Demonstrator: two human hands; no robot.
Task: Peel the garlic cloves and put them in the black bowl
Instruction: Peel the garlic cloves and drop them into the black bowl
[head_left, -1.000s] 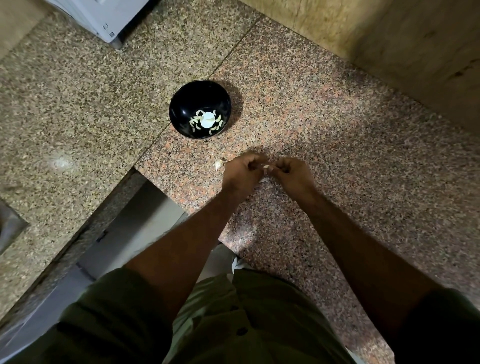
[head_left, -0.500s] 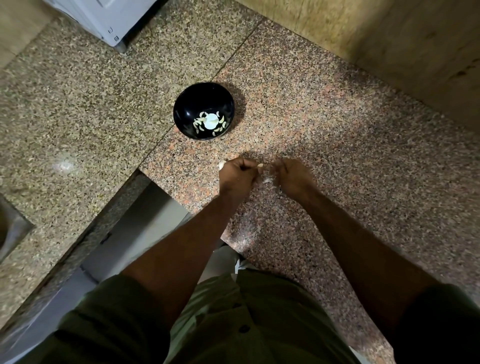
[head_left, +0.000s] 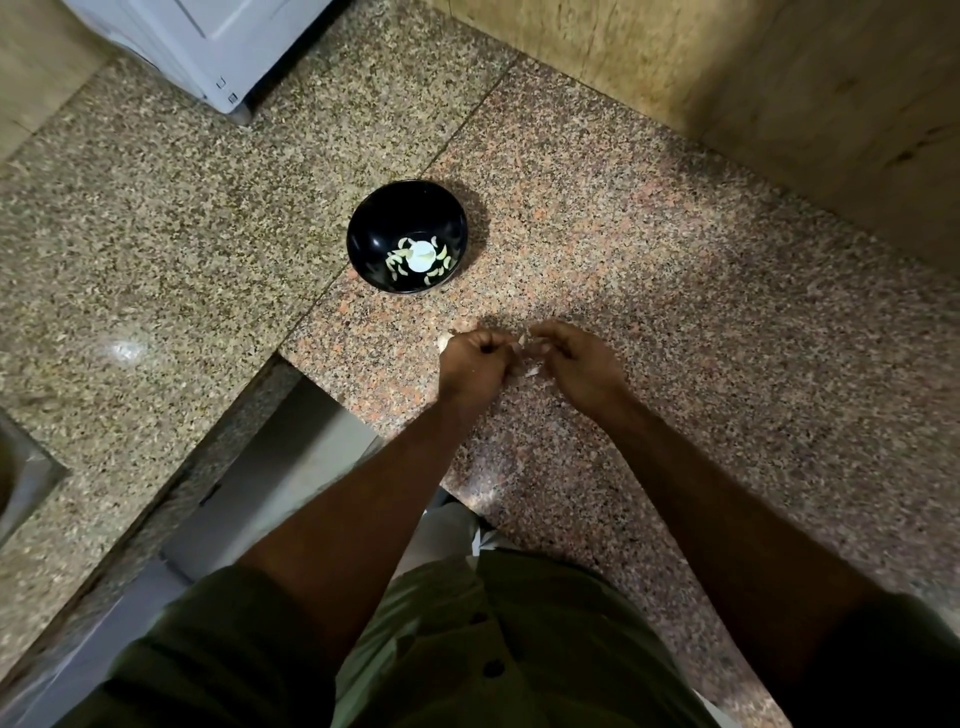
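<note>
A black bowl (head_left: 374, 228) stands on the granite counter and holds several peeled pale garlic cloves (head_left: 418, 257). Just in front of it my left hand (head_left: 475, 364) is curled and pinches a small garlic clove (head_left: 518, 340) at its fingertips. My right hand (head_left: 576, 361) is curled beside it, its fingertips at the same clove, pinching the skin. Another pale piece of garlic (head_left: 443, 341) peeks out at the left of my left hand. A scrap of white skin (head_left: 532, 371) lies on the counter between the hands.
The pinkish granite counter (head_left: 675, 312) runs to a beige wall (head_left: 779, 104) at the back right. A white appliance (head_left: 208, 47) stands at the back left. A steel sink edge (head_left: 21, 483) shows at the far left. The counter's front edge drops off below my left forearm.
The hands, joined on the clove a second ago, have drawn slightly apart. The whole view has shifted a little as my head moved. The bowl has not moved.
</note>
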